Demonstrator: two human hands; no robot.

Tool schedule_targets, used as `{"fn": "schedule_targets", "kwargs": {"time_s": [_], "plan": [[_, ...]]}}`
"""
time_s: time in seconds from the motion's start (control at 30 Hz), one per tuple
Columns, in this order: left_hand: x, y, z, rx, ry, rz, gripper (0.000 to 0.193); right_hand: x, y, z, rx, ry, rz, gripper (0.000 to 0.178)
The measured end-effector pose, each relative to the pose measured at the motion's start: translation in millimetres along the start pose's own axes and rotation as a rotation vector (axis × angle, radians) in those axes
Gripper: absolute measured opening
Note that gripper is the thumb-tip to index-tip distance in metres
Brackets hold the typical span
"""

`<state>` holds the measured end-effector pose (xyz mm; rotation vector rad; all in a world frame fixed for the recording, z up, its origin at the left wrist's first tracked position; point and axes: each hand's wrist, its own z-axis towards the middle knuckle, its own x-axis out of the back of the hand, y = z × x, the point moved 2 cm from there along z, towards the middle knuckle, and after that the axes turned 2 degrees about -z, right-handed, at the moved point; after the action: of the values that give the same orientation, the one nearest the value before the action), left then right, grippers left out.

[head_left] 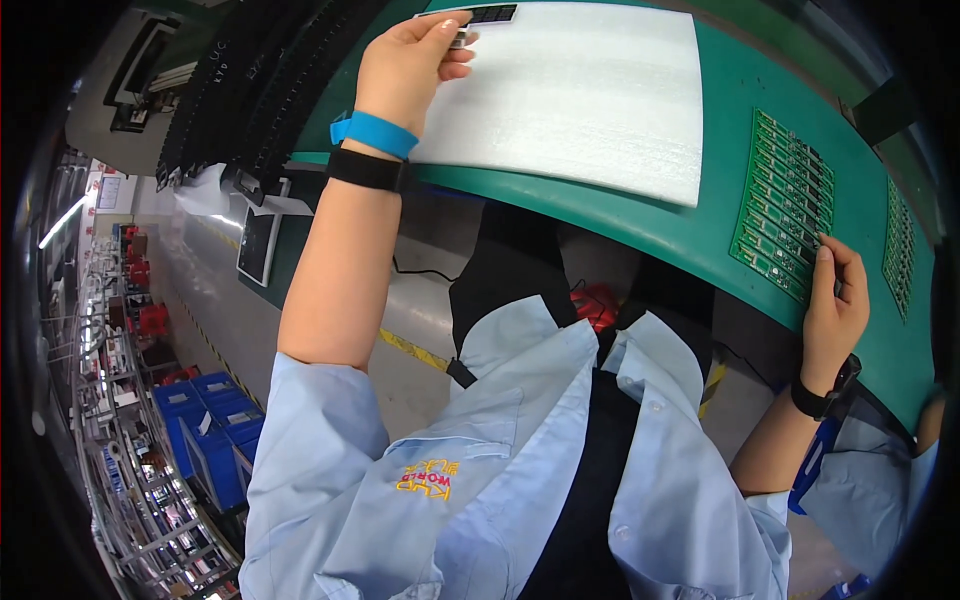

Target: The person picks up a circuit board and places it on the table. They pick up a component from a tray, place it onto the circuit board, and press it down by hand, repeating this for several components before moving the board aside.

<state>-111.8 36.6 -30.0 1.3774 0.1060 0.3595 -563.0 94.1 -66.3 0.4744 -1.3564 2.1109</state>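
Observation:
A white foam sheet (580, 100) lies on the green table mat (640, 235). My left hand (415, 60), with a blue band and a black strap at the wrist, is over its far left corner. Thumb and index finger pinch something small and pale, mostly hidden by the fingers. Right beside those fingertips, a black gridded strip (492, 14) shows at the sheet's far edge. On the right lies a green panel of circuit boards (780, 205). My right hand (838, 300) has its thumb and index fingertips closed at the panel's right edge.
Another circuit board panel (899, 250) lies farther right, near a co-worker's sleeve (870, 490). Black racks (250, 90) stand beyond the table's left end. Blue bins (205, 425) and loaded shelving (130, 470) are at the left. A red object (597, 305) is under the table.

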Motion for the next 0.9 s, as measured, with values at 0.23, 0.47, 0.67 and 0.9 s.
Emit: {"fn": "schedule_targets", "kwargs": {"time_s": [0.23,0.47,0.67,0.9], "plan": [[-57,16,-53,0.262,-0.237,-0.645,0.031,13,-2,-7,-0.069,0.089,0.173,0.013],[-115,55,-132,0.357,-0.454,-0.569,0.028,7,-80,-31,0.210,-0.033,0.170,0.019],[-147,47,-162,0.596,-0.663,-0.743,0.036,-10,-107,-22,0.379,-0.428,0.269,0.031],[-157,40,-169,0.559,-0.684,-0.763,0.035,-17,-85,-36,0.232,-0.459,0.393,0.024]]}}
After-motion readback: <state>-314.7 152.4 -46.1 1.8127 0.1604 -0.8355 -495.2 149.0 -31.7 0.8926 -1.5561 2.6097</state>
